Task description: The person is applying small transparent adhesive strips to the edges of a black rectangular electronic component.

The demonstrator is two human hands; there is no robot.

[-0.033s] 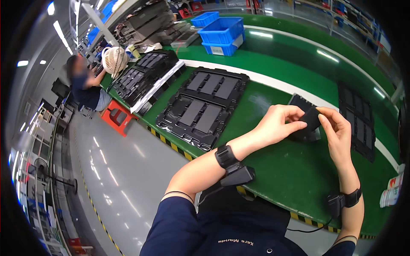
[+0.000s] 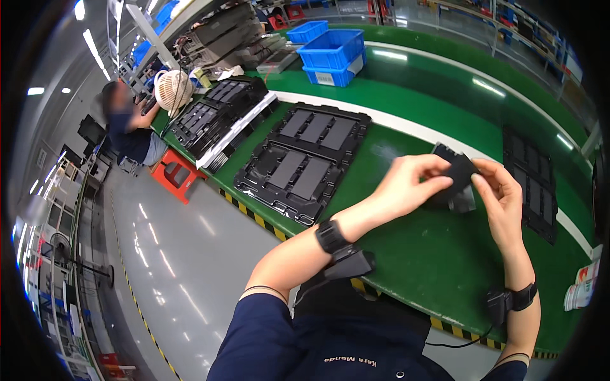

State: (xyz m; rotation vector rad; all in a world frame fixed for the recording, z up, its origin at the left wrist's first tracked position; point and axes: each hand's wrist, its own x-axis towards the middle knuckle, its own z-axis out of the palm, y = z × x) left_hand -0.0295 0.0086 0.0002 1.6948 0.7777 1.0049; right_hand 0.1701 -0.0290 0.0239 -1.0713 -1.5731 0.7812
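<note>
A small, flat, black rectangular piece (image 2: pixel 461 173) is held above the right part of the green table. My left hand (image 2: pixel 412 185) pinches its left side between thumb and fingers. On the opposite edge, my right hand (image 2: pixel 503 193) grips it, also with thumb and fingertips. Behind and below the piece lies a dark object (image 2: pixel 444 150), mostly covered by it and by my fingers, so its kind cannot be made out. To the left of my hands, a black plastic tray (image 2: pixel 293 151) holds several flat dark grey rectangular pieces in its pockets.
Another black tray (image 2: pixel 532 166) lies to the right, beyond my right hand. Stacked trays (image 2: pixel 219 101) and a pale fan (image 2: pixel 171 89) stand far left. Blue bins (image 2: pixel 332 54) sit at the back. A seated person (image 2: pixel 130 124) is beside a red stool (image 2: pixel 173 174).
The black piece has tilted slightly between my fingers, and more of the dark object behind it shows. My left wrist has shifted a little to the left. Both hands keep their hold.
</note>
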